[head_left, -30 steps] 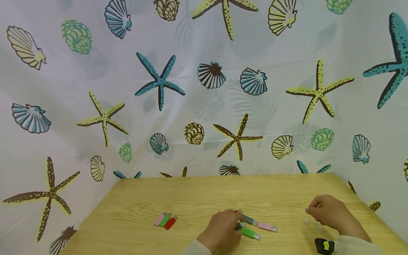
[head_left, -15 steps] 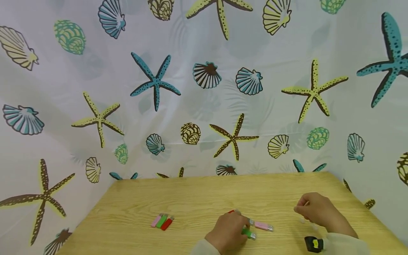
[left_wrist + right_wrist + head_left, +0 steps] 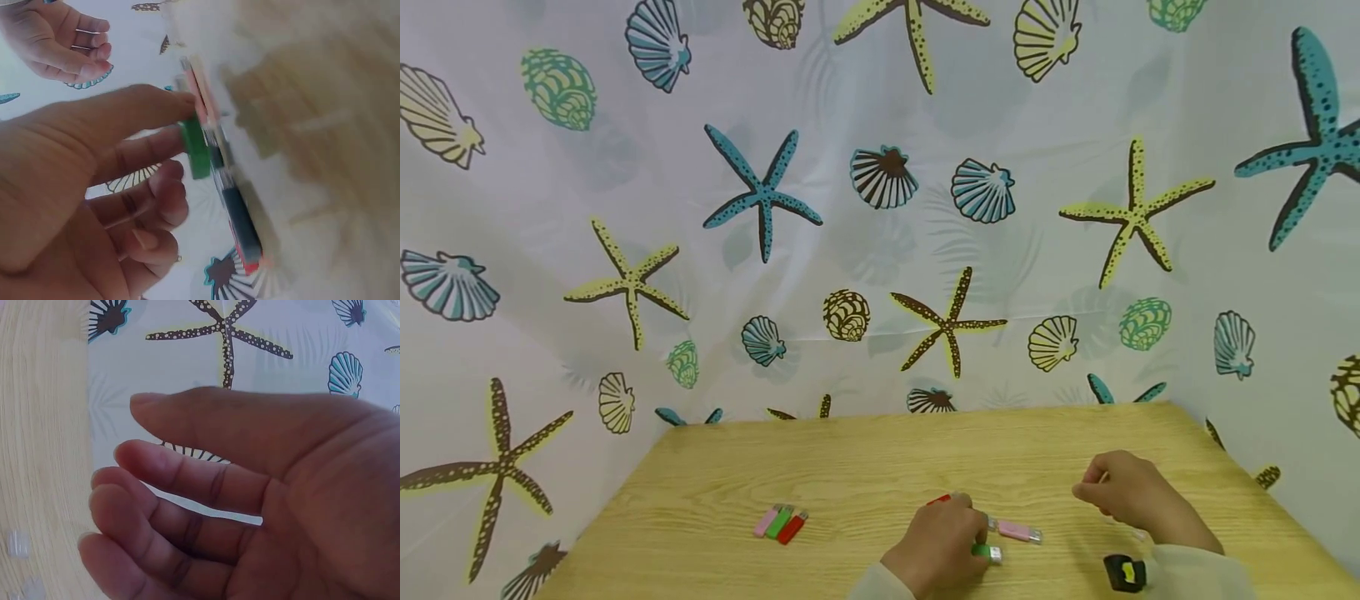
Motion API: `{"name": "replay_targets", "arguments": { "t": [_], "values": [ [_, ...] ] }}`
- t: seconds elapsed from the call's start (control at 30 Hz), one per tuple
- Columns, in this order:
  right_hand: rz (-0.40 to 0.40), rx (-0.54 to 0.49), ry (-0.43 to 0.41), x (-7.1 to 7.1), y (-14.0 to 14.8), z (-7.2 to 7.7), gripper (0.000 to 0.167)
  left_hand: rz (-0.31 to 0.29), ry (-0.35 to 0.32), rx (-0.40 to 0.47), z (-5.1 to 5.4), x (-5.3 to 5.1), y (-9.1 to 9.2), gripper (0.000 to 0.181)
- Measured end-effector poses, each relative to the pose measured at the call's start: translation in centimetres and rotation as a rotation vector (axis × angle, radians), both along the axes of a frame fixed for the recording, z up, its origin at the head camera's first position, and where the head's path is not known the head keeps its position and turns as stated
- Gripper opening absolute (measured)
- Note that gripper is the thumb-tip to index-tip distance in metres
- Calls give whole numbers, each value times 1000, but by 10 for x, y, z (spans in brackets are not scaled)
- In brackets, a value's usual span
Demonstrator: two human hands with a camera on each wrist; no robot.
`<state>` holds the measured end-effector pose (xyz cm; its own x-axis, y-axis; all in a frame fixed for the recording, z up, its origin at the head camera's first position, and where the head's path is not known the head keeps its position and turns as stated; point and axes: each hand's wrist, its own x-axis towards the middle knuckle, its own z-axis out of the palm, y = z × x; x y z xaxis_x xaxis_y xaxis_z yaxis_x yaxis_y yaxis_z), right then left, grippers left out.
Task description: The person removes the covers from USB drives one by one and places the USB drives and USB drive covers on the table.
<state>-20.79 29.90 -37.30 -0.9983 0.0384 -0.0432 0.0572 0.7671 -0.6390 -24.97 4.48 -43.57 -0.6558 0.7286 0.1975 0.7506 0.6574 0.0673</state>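
Note:
My left hand (image 3: 942,542) pinches a green USB stick (image 3: 199,153) between thumb and index finger, just over the wooden table; its metal plug (image 3: 996,555) points right. Close beside it lie a pink USB stick (image 3: 1015,531), a dark grey one (image 3: 242,225) and a red one (image 3: 938,500), the last two partly covered by the hand in the head view. Off to the right, my right hand (image 3: 1138,500) hovers above the table with loosely bent fingers. The right wrist view shows nothing between its thumb (image 3: 206,419) and fingers.
On the left side of the table (image 3: 700,475) lie a pink (image 3: 765,522), a green (image 3: 779,523) and a red USB stick (image 3: 792,528), side by side. Small clear pieces (image 3: 19,544) lie below my right hand. A patterned cloth (image 3: 880,250) surrounds the back and sides.
My left hand has shifted over the grey sticks and now pinches the green USB stick. My right hand has drifted left. The head view has turned slightly right.

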Motion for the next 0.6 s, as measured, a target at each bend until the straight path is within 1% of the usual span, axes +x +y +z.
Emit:
{"name": "replay_targets", "arguments": {
  "t": [0.1, 0.17, 0.33, 0.47, 0.6],
  "values": [
    [23, -5, 3, -2, -9, 1, 16, 18, -1, 7, 5, 1, -7, 13],
    [54, -11, 0, -4, -16, 1, 16, 20, 1, 22, 9, 1, -14, 13],
    [167, -21, 13, -7, -39, -1, 16, -2, -13, 57, 23, 4, -32, 10],
    [261, -22, 43, -7, -57, 0, 18, -34, -32, 70, 39, 10, -46, 10],
    [335, -18, 63, -5, -70, 5, 18, -48, -21, 60, 57, 16, -56, 8]
  ]
}}
